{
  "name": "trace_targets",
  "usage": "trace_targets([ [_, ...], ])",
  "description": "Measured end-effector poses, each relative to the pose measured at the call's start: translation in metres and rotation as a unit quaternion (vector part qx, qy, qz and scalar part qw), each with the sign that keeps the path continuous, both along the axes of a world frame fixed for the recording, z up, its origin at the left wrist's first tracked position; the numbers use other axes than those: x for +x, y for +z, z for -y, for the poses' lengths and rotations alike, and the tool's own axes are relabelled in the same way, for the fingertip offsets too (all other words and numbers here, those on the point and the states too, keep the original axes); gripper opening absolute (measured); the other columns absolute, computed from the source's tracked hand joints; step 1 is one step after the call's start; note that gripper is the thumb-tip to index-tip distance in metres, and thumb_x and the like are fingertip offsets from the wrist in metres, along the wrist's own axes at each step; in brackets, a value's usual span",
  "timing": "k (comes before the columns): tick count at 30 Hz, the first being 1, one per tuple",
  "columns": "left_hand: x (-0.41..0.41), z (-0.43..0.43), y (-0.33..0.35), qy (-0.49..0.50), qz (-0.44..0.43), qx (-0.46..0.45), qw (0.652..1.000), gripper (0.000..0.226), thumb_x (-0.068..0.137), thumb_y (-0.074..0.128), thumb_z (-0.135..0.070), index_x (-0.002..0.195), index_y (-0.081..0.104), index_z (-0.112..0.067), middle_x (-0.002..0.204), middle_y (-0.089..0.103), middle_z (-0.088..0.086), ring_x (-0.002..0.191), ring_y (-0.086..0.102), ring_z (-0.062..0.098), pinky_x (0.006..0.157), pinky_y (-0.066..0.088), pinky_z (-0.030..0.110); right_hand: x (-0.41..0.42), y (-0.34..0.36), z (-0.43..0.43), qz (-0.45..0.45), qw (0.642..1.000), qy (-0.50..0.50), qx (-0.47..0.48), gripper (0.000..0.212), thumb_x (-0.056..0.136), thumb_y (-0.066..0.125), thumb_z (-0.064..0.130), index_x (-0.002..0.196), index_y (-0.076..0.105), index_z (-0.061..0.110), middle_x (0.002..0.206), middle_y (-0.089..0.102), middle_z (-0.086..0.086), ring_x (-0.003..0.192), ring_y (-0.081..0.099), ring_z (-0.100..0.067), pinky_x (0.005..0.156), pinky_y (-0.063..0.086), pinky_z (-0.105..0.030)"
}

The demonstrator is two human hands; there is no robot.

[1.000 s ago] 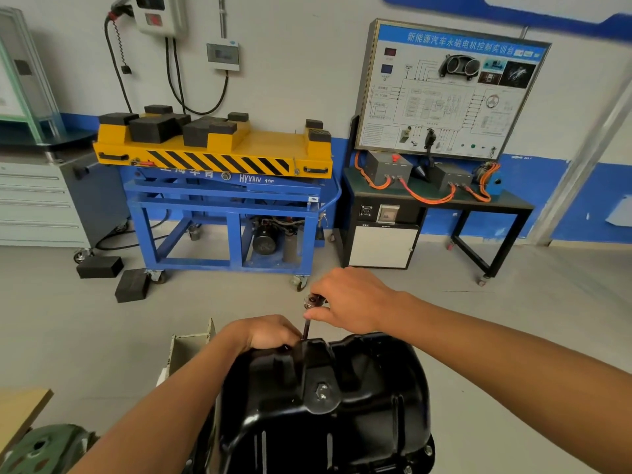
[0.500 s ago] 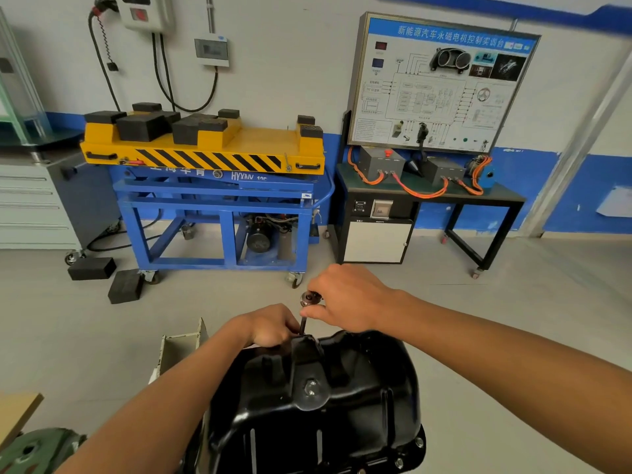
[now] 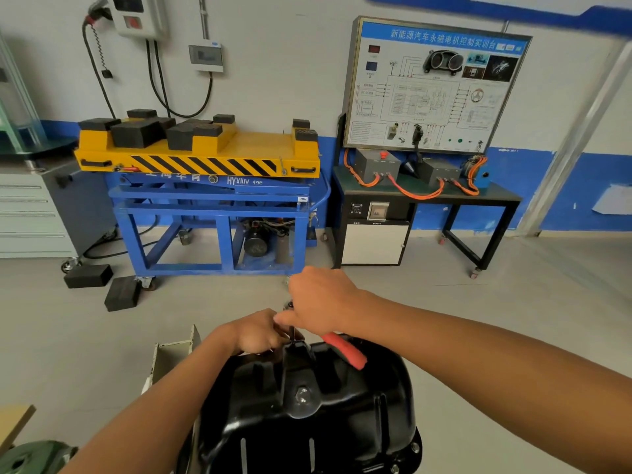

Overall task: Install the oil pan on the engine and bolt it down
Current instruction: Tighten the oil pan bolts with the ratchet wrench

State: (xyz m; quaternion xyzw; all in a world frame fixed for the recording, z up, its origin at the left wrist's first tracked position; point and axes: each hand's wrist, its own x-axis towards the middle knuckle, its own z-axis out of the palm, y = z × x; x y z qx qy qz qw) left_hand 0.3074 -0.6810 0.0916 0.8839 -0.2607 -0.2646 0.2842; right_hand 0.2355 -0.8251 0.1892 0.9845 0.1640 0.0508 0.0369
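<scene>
Oil pan (image 3: 307, 405): black, bottom up, low in the middle of the view, with bolt heads along its near right flange.
Right hand (image 3: 321, 299): above the pan's far edge, fingers curled tight round the head of the ratchet (image 3: 345, 348); its red handle sticks out beneath the palm, over the pan.
Shaft (image 3: 292, 331): thin and dark, running down from the ratchet head to the pan's far rim.
Left hand (image 3: 256, 331): at the far rim just beside the shaft, fingers curled; I cannot tell whether they pinch anything.
Background: yellow and blue lift cart (image 3: 205, 159) and wiring display board (image 3: 434, 87) against the wall.
</scene>
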Motion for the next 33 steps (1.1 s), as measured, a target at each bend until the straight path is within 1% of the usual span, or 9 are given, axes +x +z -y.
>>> trace_targets([
  [3, -0.001, 0.002, 0.000, -0.017, 0.008, 0.008, 1.000, 0.018, 0.094, 0.059, -0.010, 0.098, 0.074, -0.020, 0.095, 0.072, -0.010, 0.089, 0.064, 0.007, 0.081, 0.048, 0.016, 0.003, 0.000, -0.001, -0.024, 0.999, -0.032, 0.034, 0.045, 0.089, 0.057, 0.053, 0.066, 0.042, 0.018, 0.069, 0.045, 0.000, 0.061, 0.044, -0.019, 0.049, 0.023, -0.030],
  [9, 0.000, 0.011, 0.005, -0.037, 0.016, 0.038, 0.998, 0.040, 0.095, 0.055, -0.004, 0.067, 0.059, -0.031, 0.062, 0.057, -0.021, 0.054, 0.051, -0.010, 0.052, 0.036, 0.003, 0.005, -0.004, 0.000, -0.043, 0.992, -0.098, 0.064, 0.043, 0.090, 0.054, 0.051, 0.063, 0.049, 0.017, 0.072, 0.049, -0.002, 0.062, 0.048, -0.020, 0.050, 0.028, -0.029],
  [13, 0.000, 0.013, 0.006, -0.064, 0.028, 0.057, 0.996, 0.024, 0.092, 0.054, 0.003, 0.074, 0.061, -0.011, 0.064, 0.050, -0.016, 0.050, 0.046, -0.007, 0.048, 0.033, 0.004, 0.004, -0.005, 0.003, -0.059, 0.988, -0.118, 0.079, 0.044, 0.091, 0.051, 0.051, 0.062, 0.051, 0.018, 0.073, 0.051, -0.002, 0.064, 0.050, -0.019, 0.051, 0.030, -0.029],
  [15, -0.002, 0.013, 0.010, -0.043, 0.030, 0.013, 0.999, 0.026, 0.091, 0.061, -0.001, 0.070, 0.064, -0.016, 0.056, 0.050, -0.017, 0.052, 0.043, -0.001, 0.049, 0.032, 0.006, 0.005, -0.004, 0.005, -0.061, 0.987, -0.123, 0.078, 0.048, 0.093, 0.049, 0.054, 0.061, 0.050, 0.018, 0.072, 0.050, -0.002, 0.064, 0.049, -0.019, 0.051, 0.030, -0.029],
  [18, -0.012, 0.009, 0.018, 0.008, 0.013, -0.171, 0.985, 0.040, 0.086, 0.075, -0.008, 0.054, 0.069, -0.031, 0.052, 0.053, -0.012, 0.053, 0.043, 0.004, 0.055, 0.037, 0.012, 0.007, -0.003, 0.004, -0.062, 0.985, -0.139, 0.077, 0.049, 0.093, 0.049, 0.056, 0.062, 0.051, 0.018, 0.071, 0.051, -0.001, 0.063, 0.049, -0.019, 0.051, 0.030, -0.029],
  [21, -0.021, 0.007, 0.015, 0.049, 0.027, -0.288, 0.956, 0.034, 0.083, 0.078, -0.002, 0.065, 0.079, -0.030, 0.059, 0.063, -0.001, 0.059, 0.045, 0.009, 0.059, 0.044, 0.022, 0.008, -0.001, 0.002, -0.067, 0.985, -0.139, 0.075, 0.047, 0.092, 0.052, 0.056, 0.064, 0.049, 0.019, 0.071, 0.050, -0.001, 0.062, 0.048, -0.018, 0.051, 0.027, -0.030],
  [25, -0.025, 0.006, 0.012, 0.058, 0.035, -0.306, 0.950, 0.017, 0.085, 0.077, -0.002, 0.069, 0.078, -0.008, 0.063, 0.063, 0.018, 0.062, 0.046, 0.016, 0.063, 0.045, 0.031, 0.006, 0.007, 0.001, -0.079, 0.993, -0.081, 0.024, 0.041, 0.090, 0.061, 0.047, 0.064, 0.046, 0.018, 0.070, 0.046, -0.001, 0.060, 0.046, -0.017, 0.048, 0.028, -0.029],
  [29, -0.025, 0.006, 0.009, 0.024, 0.033, -0.295, 0.955, 0.039, 0.089, 0.073, -0.005, 0.056, 0.071, -0.025, 0.053, 0.042, -0.010, 0.055, 0.033, 0.007, 0.057, 0.035, 0.022, 0.007, 0.024, 0.005, -0.122, 0.990, -0.004, -0.071, 0.034, 0.090, 0.071, 0.037, 0.073, 0.057, 0.011, 0.070, 0.049, -0.003, 0.062, 0.056, -0.019, 0.047, 0.035, -0.028],
  [33, -0.025, 0.003, 0.006, 0.029, 0.018, -0.303, 0.952, 0.020, 0.089, 0.073, -0.004, 0.068, 0.074, -0.004, 0.058, 0.049, -0.002, 0.057, 0.038, 0.009, 0.060, 0.038, 0.022, 0.009, 0.029, 0.007, -0.120, 0.984, 0.066, -0.117, 0.027, 0.091, 0.069, 0.030, 0.075, 0.055, 0.013, 0.070, 0.044, -0.002, 0.073, 0.055, -0.026, 0.062, 0.048, -0.038],
])
